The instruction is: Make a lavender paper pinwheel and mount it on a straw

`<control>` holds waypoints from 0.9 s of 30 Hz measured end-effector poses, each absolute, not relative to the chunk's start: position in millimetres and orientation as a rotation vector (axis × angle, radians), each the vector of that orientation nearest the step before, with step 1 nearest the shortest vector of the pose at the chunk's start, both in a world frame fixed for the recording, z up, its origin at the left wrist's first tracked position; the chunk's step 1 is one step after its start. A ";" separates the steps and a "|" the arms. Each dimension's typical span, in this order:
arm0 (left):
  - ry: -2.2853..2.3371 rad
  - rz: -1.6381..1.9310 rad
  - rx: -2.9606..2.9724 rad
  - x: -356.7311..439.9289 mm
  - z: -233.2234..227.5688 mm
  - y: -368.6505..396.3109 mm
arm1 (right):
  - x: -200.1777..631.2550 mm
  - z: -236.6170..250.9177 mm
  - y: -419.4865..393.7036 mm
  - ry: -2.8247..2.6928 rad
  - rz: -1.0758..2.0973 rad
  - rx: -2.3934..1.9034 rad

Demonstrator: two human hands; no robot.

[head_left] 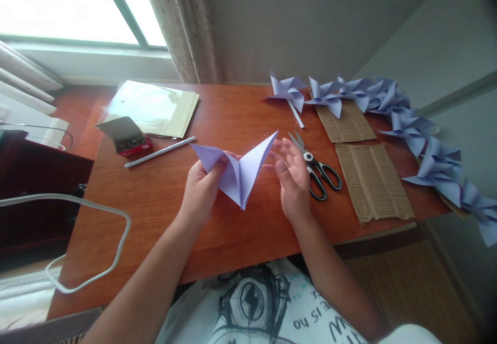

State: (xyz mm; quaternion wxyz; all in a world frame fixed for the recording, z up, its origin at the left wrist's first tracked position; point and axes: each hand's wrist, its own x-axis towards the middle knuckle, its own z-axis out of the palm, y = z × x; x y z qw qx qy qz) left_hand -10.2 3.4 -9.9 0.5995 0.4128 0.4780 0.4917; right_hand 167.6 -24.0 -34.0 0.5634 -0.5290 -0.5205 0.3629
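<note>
A folded sheet of purple paper (248, 175) with pointed corners is held above the middle of the table by my left hand (205, 183), thumb on top and fingers behind. Just right of the paper is my right hand (293, 178), fingers spread and slightly curled, with nothing in it. Scissors (316, 165) with black-and-white handles lie beside and partly behind the right hand, blades pointing away. Left of the paper, a rolled white paper stick (161, 152) rests on the table.
Finished purple paper pinwheels (407, 121) line the right edge, one on a white stick (297, 115). Cardboard pieces (375, 181) lie right of the scissors. At the left are a small open red box (134, 144), a stack of paper (155, 108) and a white cable (126, 230).
</note>
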 end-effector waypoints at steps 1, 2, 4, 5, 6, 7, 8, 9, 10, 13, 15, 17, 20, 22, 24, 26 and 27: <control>1.115 1.135 0.968 -10.1 -9.4 3.3 | 168.7 -32.1 -25.1 -1.226 0.747 -1.279; 1.118 1.129 0.973 -9.9 -9.0 3.3 | 170.0 -29.1 -26.9 -1.237 0.634 -1.310; 1.116 1.112 0.972 -9.2 -8.4 2.9 | 172.3 -19.8 -32.8 -1.309 0.422 -1.343; 1.115 1.103 0.972 -8.9 -8.1 2.6 | 173.1 -14.1 -36.6 -1.373 0.337 -1.341; 1.118 1.097 0.976 -8.6 -7.8 2.3 | 173.4 -8.1 -40.5 -1.450 0.273 -1.330; 1.124 1.093 0.988 -8.4 -7.6 1.9 | 173.0 -2.1 -44.4 -1.532 0.229 -1.316; 1.134 1.092 1.005 -8.3 -7.4 1.6 | 171.7 3.5 -48.0 -1.615 0.211 -1.309; 1.149 1.092 1.026 -8.4 -7.4 1.3 | 169.6 8.5 -51.0 -1.691 0.205 -1.308; 1.170 1.093 1.047 -8.7 -7.5 1.1 | 166.6 12.5 -53.5 -1.755 0.201 -1.313; 1.222 1.097 1.086 -9.9 -8.3 1.0 | 155.7 18.7 -57.5 -1.887 0.180 -1.374; 1.225 1.115 1.104 -10.5 -8.6 1.4 | 149.9 18.9 -58.1 -1.928 0.153 -1.426; 1.206 1.129 1.133 -10.4 -8.1 1.9 | 147.5 18.0 -57.9 -1.918 0.108 -1.451; 1.185 1.101 1.200 -9.4 -6.8 1.9 | 150.7 18.2 -56.6 -1.868 0.045 -1.469; 1.159 1.058 1.259 -8.6 -7.1 1.1 | 155.2 20.8 -55.3 -1.856 0.014 -1.484; 1.125 1.018 1.337 -8.1 -9.0 -0.2 | 160.2 25.0 -53.9 -1.849 -0.029 -1.486; 1.082 0.975 1.424 -8.0 -12.0 -1.5 | 165.4 29.8 -51.8 -1.840 -0.079 -1.479; 1.057 0.950 1.457 -8.1 -13.4 -2.1 | 168.1 32.0 -50.2 -1.836 -0.099 -1.475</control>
